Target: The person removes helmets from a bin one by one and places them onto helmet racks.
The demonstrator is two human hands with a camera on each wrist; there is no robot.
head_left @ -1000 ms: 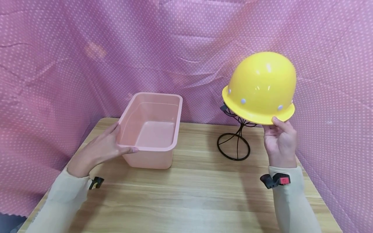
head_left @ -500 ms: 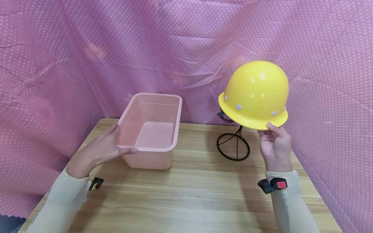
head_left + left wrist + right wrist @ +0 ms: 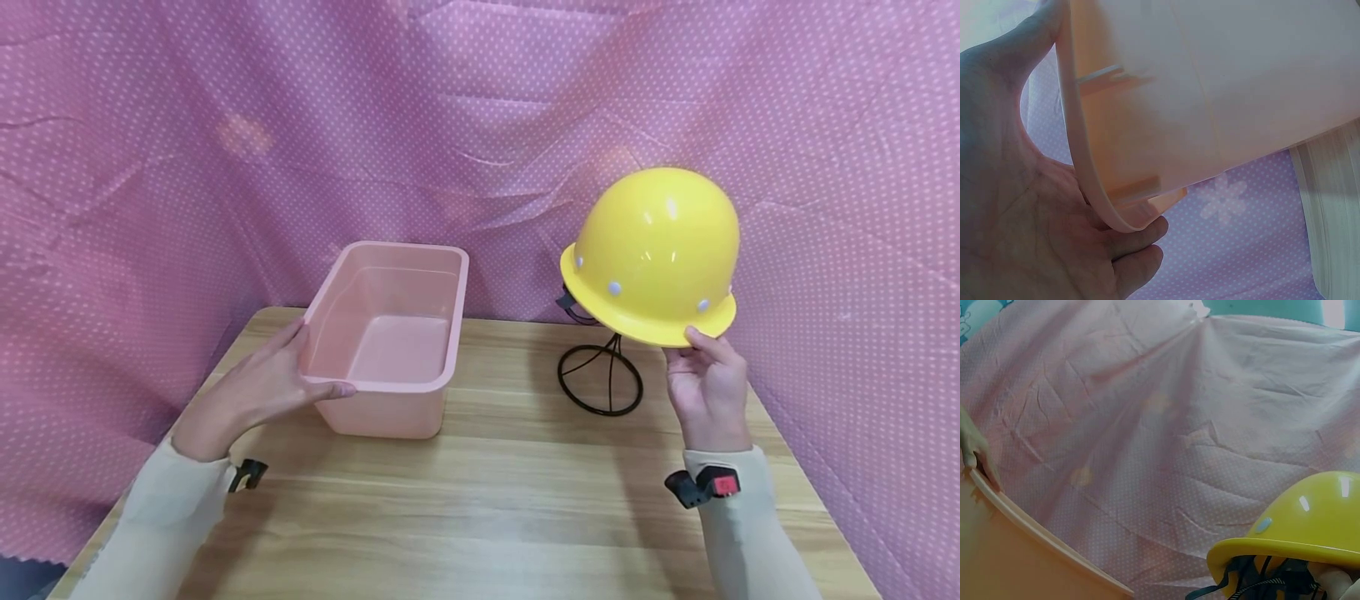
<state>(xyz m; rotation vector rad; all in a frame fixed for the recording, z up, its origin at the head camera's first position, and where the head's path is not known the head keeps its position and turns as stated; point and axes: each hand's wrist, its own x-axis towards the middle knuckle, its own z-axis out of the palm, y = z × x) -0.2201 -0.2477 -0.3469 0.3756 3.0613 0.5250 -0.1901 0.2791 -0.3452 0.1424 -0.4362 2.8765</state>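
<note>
A yellow hard hat (image 3: 656, 250) is tilted over a black wire stand (image 3: 602, 410), whose upper part it hides. Whether the hat rests on the stand I cannot tell. My right hand (image 3: 708, 396) pinches the hat's near brim, thumb on top and fingers underneath. Dark straps (image 3: 1272, 575) hang inside the hat in the right wrist view. On the left, a pink plastic bin (image 3: 401, 385) sits on the table with its mouth facing up. My left hand (image 3: 258, 379) grips the near left corner of its rim; in the left wrist view, fingers (image 3: 1141, 237) curl below that rim.
Both objects stand on a light wooden table (image 3: 510, 500). A pink-purple dotted cloth (image 3: 480, 150) hangs behind it and along both sides. Bare wood lies between the bin and the stand.
My right hand has lowered the hard hat and shifted it a little left over the wire stand, covering more of its top. The left hand and the bin stay put.
</note>
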